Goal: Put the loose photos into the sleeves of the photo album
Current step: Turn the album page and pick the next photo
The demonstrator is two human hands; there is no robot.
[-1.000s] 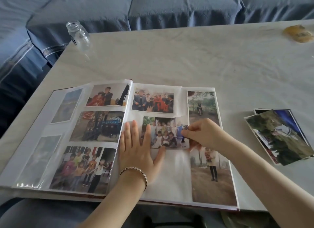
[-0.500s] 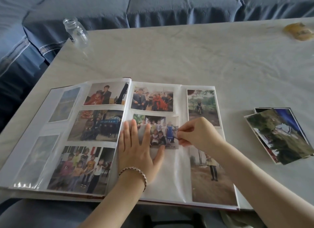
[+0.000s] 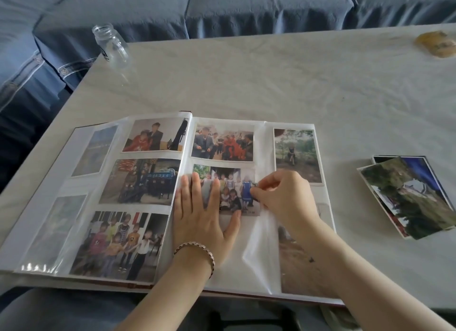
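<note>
The large open photo album with clear plastic sleeves (image 3: 261, 143) is lying at the near edge of the pale marbled desk (image 3: 271, 83). The left hand (image 3: 199, 219) is pressing flat, fingers spread, on the right page beside the spine. The right hand (image 3: 286, 199) is pinching the right edge of a glossy group photo of children (image 3: 229, 190) at the middle sleeve; how far in it is sitting is unclear. Neighbouring sleeves are holding prints. The fanned stack of loose photos (image 3: 414, 199) is waiting to the right, well apart.
</note>
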